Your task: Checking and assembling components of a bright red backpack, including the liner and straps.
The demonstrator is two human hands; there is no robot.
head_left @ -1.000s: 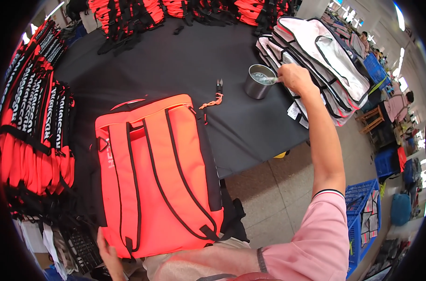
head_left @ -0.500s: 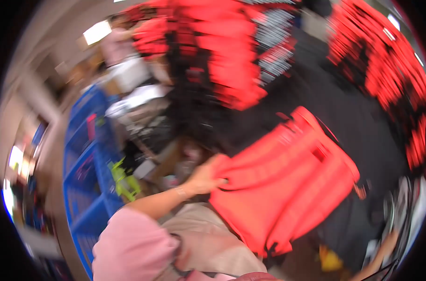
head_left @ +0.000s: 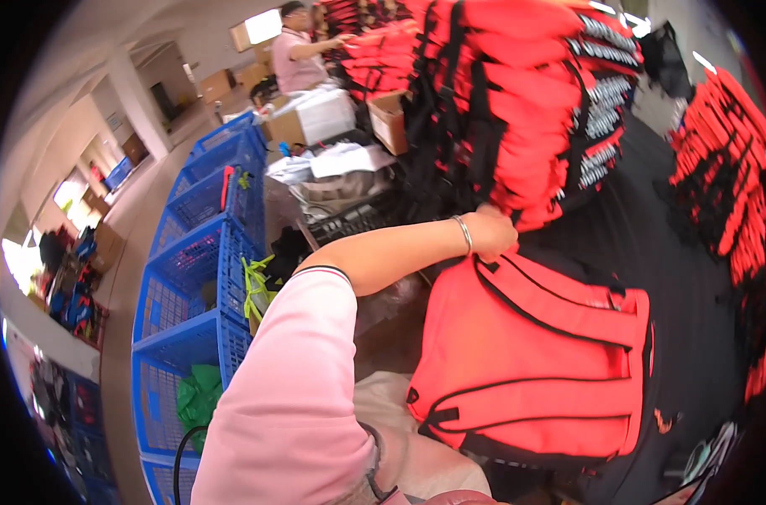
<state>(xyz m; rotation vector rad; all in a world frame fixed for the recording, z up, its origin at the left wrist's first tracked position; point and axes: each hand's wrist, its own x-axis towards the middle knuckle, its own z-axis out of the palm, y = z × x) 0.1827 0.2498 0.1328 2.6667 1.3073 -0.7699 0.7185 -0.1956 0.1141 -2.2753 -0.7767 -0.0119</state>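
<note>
A bright red backpack [head_left: 530, 345] with black trim lies on the black-covered table, its two shoulder straps facing up. My left hand [head_left: 490, 234], a metal bangle at its wrist, is closed at the far left corner of the backpack, where a black strap runs under the fingers. Exactly which part the fingers pinch is hidden. Just beyond the hand rises a tall stack of red backpacks [head_left: 526, 109] with black straps hanging down. My right hand does not show.
Blue plastic crates [head_left: 181, 332] line the left side, one holding a green bag [head_left: 199, 394]. A second red pile [head_left: 723, 160] stands at the right. Beyond the crates are a white box [head_left: 324, 114] and a person in pink [head_left: 299, 59]. An orange scrap [head_left: 662, 421] lies on the black cloth [head_left: 627, 210].
My left hand has moved away from me and right, to the backpack's far corner. The backpack has shifted nearer and lies flatter. My right forearm has dropped out at the lower right.
</note>
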